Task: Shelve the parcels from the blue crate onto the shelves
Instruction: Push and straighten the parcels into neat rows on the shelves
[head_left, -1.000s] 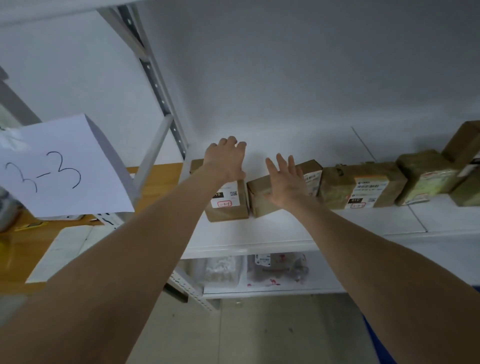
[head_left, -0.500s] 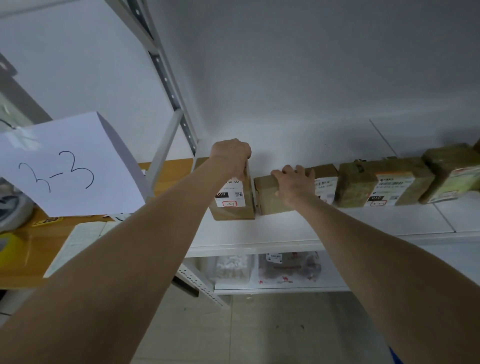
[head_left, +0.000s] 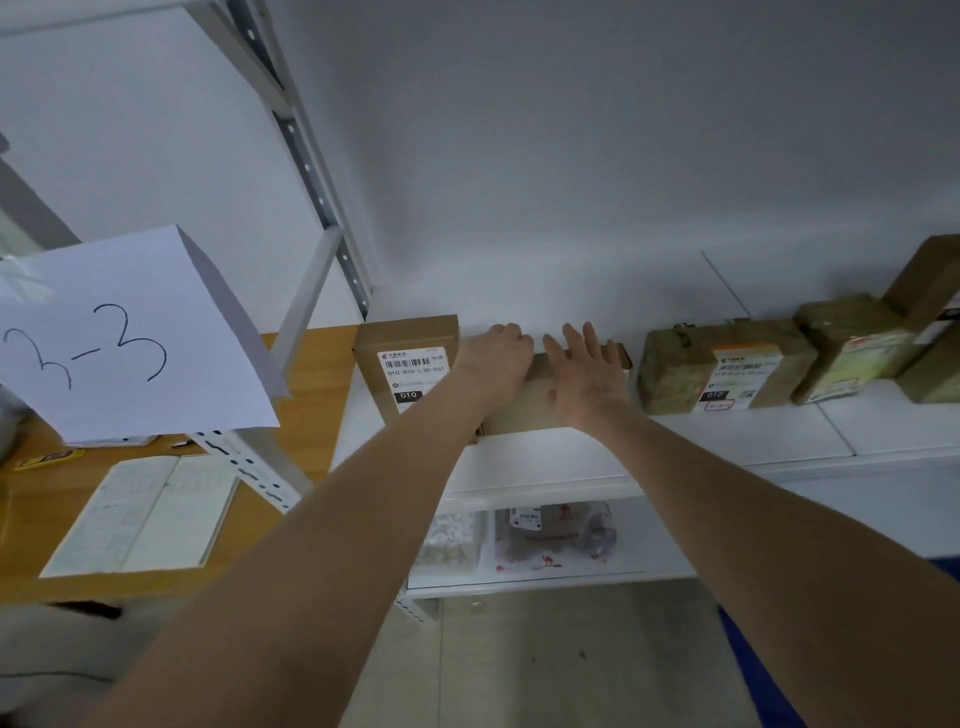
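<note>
A row of cardboard parcels stands on the white shelf (head_left: 727, 441) against the wall. At the left end is an upright labelled parcel (head_left: 410, 364). Beside it lies a low brown parcel (head_left: 524, 410), and both my hands are on it. My left hand (head_left: 493, 358) has its fingers curled over the parcel's far left top edge. My right hand (head_left: 587, 374) rests flat on its top with straight fingers. To the right sit a tape-wrapped labelled parcel (head_left: 722, 364), a greenish one (head_left: 852, 348) and a brown one (head_left: 930, 280). A blue crate corner (head_left: 753, 670) shows at the bottom right.
A paper sign reading "3-3" (head_left: 130, 338) hangs at the left by the grey shelf upright (head_left: 311, 171). A wooden desk (head_left: 306, 415) with an open notebook (head_left: 145, 514) lies behind it. Bagged parcels (head_left: 550, 535) sit on the lower shelf.
My left hand left the upright labelled parcel and moved right onto the low brown parcel. My right hand's fingers straightened and now lie flat on that parcel.
</note>
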